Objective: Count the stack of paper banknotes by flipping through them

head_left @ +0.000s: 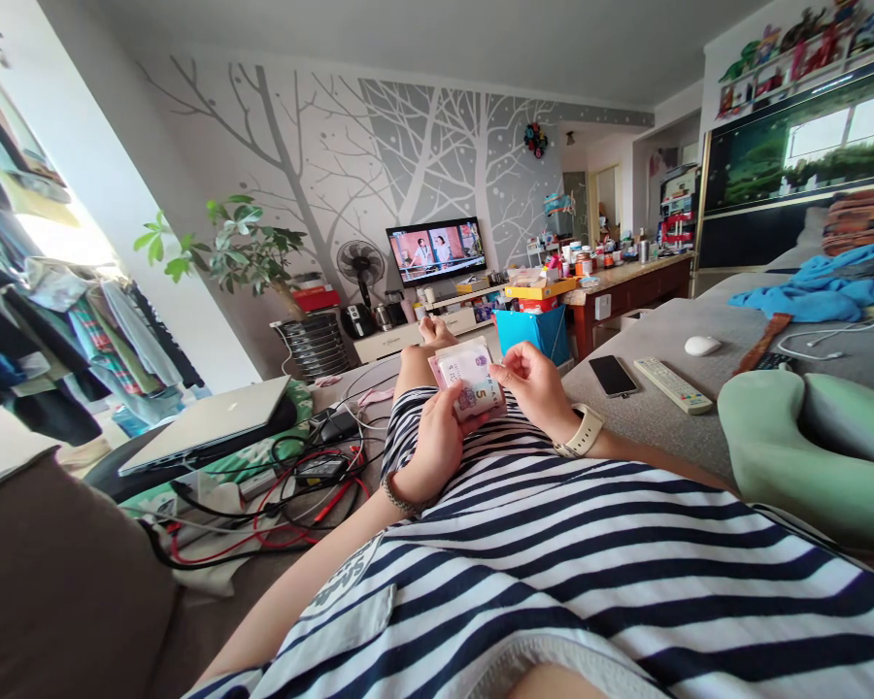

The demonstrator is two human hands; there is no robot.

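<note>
A small stack of banknotes [473, 374] is held up over my lap, with a purple-toned note marked 5 facing me and pinkish edges showing behind it. My left hand [437, 437] is closed around the lower left of the stack, its thumb lying on the front note. At the upper right edge of the notes, my right hand [535, 388] has thumb and forefinger pinched together at the corner. A pale watch [581, 432] is on the right wrist. The striped clothing [554, 544] covers my lap under both hands.
On the sofa to the right lie a phone [613, 376], a remote control [672, 385], a white mouse [702, 346] and a green neck pillow [808, 456]. Tangled cables [313, 485] and a laptop [211, 422] are on the left. A television [437, 249] stands ahead.
</note>
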